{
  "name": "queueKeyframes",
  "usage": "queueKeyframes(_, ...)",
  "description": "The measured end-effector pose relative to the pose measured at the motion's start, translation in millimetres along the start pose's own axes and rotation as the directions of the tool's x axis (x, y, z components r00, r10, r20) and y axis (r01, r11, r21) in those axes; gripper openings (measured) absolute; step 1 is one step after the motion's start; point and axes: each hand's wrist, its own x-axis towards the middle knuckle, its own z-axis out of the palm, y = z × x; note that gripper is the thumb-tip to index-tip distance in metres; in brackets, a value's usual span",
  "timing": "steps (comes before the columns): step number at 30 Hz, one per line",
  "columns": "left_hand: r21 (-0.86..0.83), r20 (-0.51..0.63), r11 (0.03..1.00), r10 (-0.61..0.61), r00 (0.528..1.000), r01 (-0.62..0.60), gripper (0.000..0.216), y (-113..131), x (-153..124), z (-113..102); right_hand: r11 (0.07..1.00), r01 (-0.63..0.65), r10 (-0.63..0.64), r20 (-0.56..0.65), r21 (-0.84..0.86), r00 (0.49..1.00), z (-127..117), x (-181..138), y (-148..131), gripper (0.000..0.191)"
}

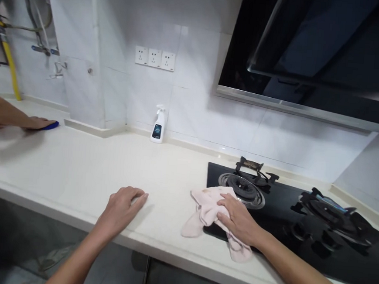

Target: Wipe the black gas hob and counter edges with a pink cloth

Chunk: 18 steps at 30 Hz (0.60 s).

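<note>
Pretty decent technique here: the person's right hand [240,220] is pressing down on a pink cloth [203,211], palm flat and fingers a little apart, lying on top of it rather than clamped on it, which is keeping the pressure spread out. The cloth is bunched at the front left corner of the black glass hob [289,202], spilling onto the stone counter [76,168], just beside the left burner [242,191]. The left hand [125,207] is empty, fingers loosely together, resting near the counter's front edge. Over at the counter's left end, a co-worker's hand [38,123] is holding a blue pad [52,125] down near the back edge, though the grip is hard to make out. A spray bottle [158,125] is standing at the counter's back edge, below a row of wall sockets [154,57].
</note>
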Motion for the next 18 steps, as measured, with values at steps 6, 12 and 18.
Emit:
queueKeyframes(6,0.028,0.018,0.998,-0.055,0.998,0.054,0.048,1.4,6.1,-2.2,0.995,-0.086,0.085,-0.009,-0.056,0.996,-15.3,9.3,6.7,0.042)
queueKeyframes(12,0.088,0.020,0.996,-0.013,1.000,0.012,0.047,1.5,6.5,-2.8,0.994,-0.057,0.057,-0.008,-0.089,0.998,-28.2,3.8,-0.8,0.034)
queueKeyframes(18,0.144,0.027,0.989,0.031,0.999,-0.034,0.045,-3.0,8.5,-1.8,0.943,-0.308,0.288,-0.156,-0.129,0.945,-28.9,-42.1,56.1,0.029)
